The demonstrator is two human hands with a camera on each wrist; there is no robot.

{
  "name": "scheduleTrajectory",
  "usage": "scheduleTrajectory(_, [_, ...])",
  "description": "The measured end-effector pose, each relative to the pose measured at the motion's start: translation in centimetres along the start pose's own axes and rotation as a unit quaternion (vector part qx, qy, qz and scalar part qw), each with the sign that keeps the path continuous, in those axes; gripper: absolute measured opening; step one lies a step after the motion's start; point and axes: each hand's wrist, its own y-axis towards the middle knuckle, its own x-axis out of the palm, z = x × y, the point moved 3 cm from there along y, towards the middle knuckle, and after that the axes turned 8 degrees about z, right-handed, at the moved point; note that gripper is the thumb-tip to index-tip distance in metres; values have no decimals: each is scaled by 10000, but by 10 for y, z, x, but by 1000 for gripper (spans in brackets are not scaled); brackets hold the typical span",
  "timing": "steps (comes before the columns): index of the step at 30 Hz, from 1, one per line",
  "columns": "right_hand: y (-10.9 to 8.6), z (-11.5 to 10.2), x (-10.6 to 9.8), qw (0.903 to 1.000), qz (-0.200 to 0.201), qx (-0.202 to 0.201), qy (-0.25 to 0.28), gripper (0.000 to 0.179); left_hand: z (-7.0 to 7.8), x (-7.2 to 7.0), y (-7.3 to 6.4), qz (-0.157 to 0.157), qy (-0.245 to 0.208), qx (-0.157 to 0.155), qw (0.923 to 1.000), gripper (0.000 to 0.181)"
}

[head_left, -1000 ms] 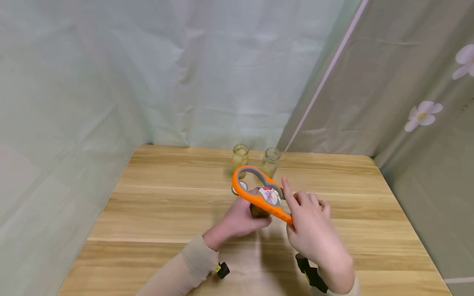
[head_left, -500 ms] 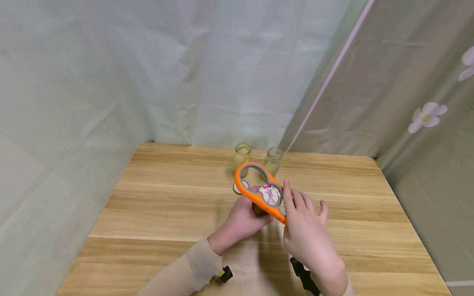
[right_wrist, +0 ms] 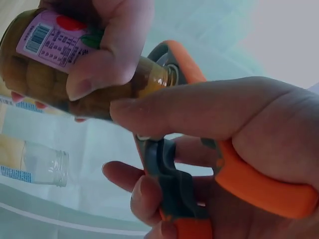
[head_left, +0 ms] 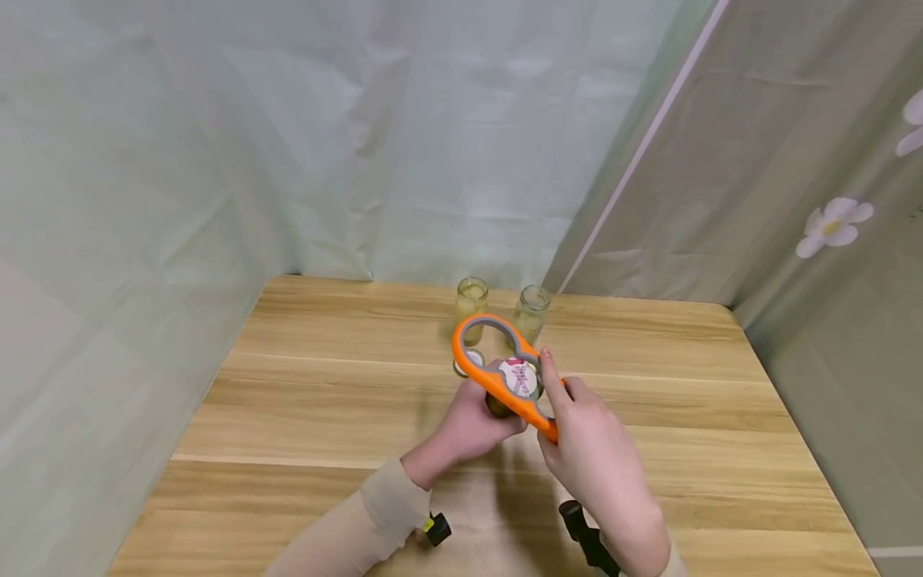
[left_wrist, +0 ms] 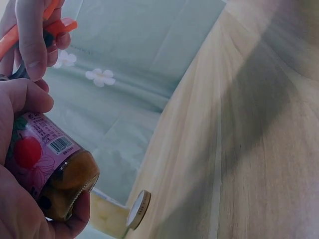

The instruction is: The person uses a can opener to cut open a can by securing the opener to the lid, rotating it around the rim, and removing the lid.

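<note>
My left hand (head_left: 472, 421) grips a glass jar (left_wrist: 55, 167) with a purple, cherry-printed label and brownish contents. The jar is held tilted above the table, its lower end showing past the fingers in the left wrist view. An orange and grey jar opener (head_left: 502, 393) lies around the jar's white printed lid (head_left: 519, 378), which sits in one of its rounded gaps. With my right hand (head_left: 598, 461) I hold the opener's handle end, index finger along one arm. In the right wrist view the right thumb (right_wrist: 164, 112) lies against the jar near its neck.
Two lidless glass jars (head_left: 471, 300) (head_left: 532, 311) with pale contents stand at the table's back edge. A loose lid (head_left: 470, 362) lies in front of the left one. Curtains (head_left: 433, 144) hang behind the wooden table (head_left: 303, 401).
My right hand has shifted left with the opener, and its fingers, more spread half a second ago, are drawn in around the handle. The left hand keeps its hold on the jar.
</note>
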Motion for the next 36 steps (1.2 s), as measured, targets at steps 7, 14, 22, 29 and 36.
scheduleTrajectory(7, [4,5,-1,9988,170,-463,55,101,2,-3,-3,-195,-204,-447,9986,71])
scheduleTrajectory(14, [3,7,1,9980,219,-587,75,100,0,-3,-4,-338,-282,-601,9972,72])
scheduleTrajectory(22, [4,5,3,9978,178,-626,160,102,-2,-6,-6,-396,-280,-659,9966,74])
scheduleTrajectory(29, [4,5,1,9983,75,-557,170,103,-1,-6,-5,-460,-278,-515,9972,74])
scheduleTrajectory(36, [4,8,-3,9977,85,-641,210,99,1,-4,-3,-595,-466,-325,9966,75])
